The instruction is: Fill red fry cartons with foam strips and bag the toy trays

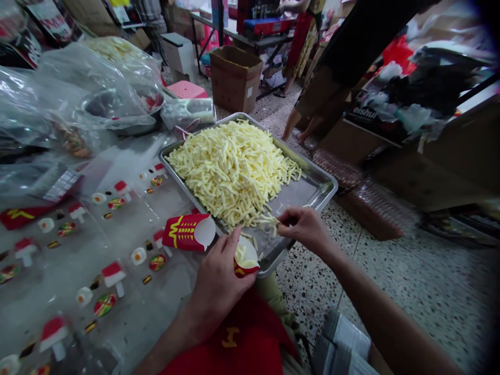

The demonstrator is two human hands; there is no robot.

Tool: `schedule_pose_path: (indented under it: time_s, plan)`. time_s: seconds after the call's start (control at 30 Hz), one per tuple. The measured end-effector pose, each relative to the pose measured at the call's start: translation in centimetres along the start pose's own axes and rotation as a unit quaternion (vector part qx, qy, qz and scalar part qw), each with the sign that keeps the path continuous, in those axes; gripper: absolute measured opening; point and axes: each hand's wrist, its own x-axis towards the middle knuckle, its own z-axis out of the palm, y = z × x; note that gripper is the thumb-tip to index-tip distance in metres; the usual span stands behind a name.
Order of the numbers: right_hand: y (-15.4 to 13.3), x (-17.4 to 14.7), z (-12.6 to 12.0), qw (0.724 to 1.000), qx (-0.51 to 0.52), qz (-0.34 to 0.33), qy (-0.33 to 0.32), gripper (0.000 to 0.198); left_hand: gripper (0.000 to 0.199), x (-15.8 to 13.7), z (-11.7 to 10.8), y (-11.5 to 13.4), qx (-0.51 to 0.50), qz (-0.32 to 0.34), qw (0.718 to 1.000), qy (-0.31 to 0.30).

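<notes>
My left hand (pixel 221 276) is wrapped round a red fry carton (pixel 250 270) at the near edge of a metal tray (pixel 318 195). Several pale yellow fry-shaped pieces show inside the carton's white mouth. Over the tray, my right hand (pixel 303 229) pinches a few more fry-shaped pieces (pixel 269 224) between thumb and fingers. A large heap of the same pieces (pixel 230 161) fills the far and left part of the tray. Just left of my left hand, a nested stack of red cartons with yellow print (pixel 187 233) lies on its side.
A patterned table cover (pixel 128 229) spreads to the left, with clear plastic bags (pixel 62 99) and a metal bowl (pixel 113 107) at its back. Beyond the tray stands a cardboard box (pixel 236 78). Other people stand farther back; boxes and wrapped goods (pixel 375 208) line the right.
</notes>
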Motion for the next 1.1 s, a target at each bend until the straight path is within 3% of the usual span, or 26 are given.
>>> schedule_pose_path:
  time_s: [0.1, 0.2, 0.27, 0.33, 0.4, 0.53, 0.63, 0.73, 0.83, 0.9, 0.97, 1.1]
  plan:
    - [-1.1, -1.5, -0.1, 0.996, 0.075, -0.027, -0.046, 0.009, 0.084, 1.3, 0.0, 1.1, 0.050, -0.003, 0.999, -0.019]
    - [-2.7, -2.3, 0.6, 0.981, -0.056, -0.178, -0.056, 0.008, 0.084, 2.5, 0.3, 1.9, 0.086, 0.025, 0.995, -0.042]
    - [-3.5, -2.6, 1.1, 0.942, -0.178, -0.281, -0.051, 0.009, 0.083, 3.0, 0.7, 1.9, 0.083, 0.038, 0.995, -0.048]
    - [-3.9, -2.9, 1.5, 0.904, -0.250, -0.342, -0.053, 0.007, 0.083, 3.0, 1.2, 1.6, 0.049, 0.037, 0.998, -0.025]
    - [-4.2, -3.5, 1.9, 0.892, -0.259, -0.365, -0.056, 0.012, 0.084, 2.7, 1.8, 1.2, -0.005, 0.035, 0.999, 0.016]
    - [-4.6, -5.0, 3.0, 0.903, -0.222, -0.364, -0.059, 0.024, 0.081, 2.1, 3.2, 0.6, -0.082, 0.063, 0.991, 0.083]
    - [-4.6, -5.5, 3.3, 0.919, -0.186, -0.348, 0.005, 0.024, 0.082, 1.9, 3.9, 0.3, -0.081, 0.069, 0.986, 0.126]
    - [-3.9, -4.7, 2.0, 0.953, -0.074, -0.279, 0.093, 0.021, 0.088, 2.0, 3.7, 0.1, -0.058, 0.061, 0.985, 0.149]
    - [-2.1, -3.0, 0.0, 0.980, -0.016, -0.165, 0.110, 0.016, 0.085, 2.0, 2.6, 0.2, -0.052, 0.041, 0.984, 0.164]
    - [-0.9, -1.9, -0.7, 0.984, -0.064, -0.128, 0.103, 0.013, 0.082, 1.9, 1.6, 0.3, -0.047, 0.020, 0.982, 0.180]
    - [-0.2, -1.1, -0.4, 0.978, -0.147, -0.132, 0.068, 0.013, 0.082, 1.7, 0.7, 0.4, -0.044, 0.003, 0.981, 0.189]
    - [-0.9, 0.4, 1.9, 0.936, -0.320, -0.145, -0.009, 0.019, 0.083, 1.1, -0.1, 0.1, -0.031, -0.006, 0.983, 0.182]
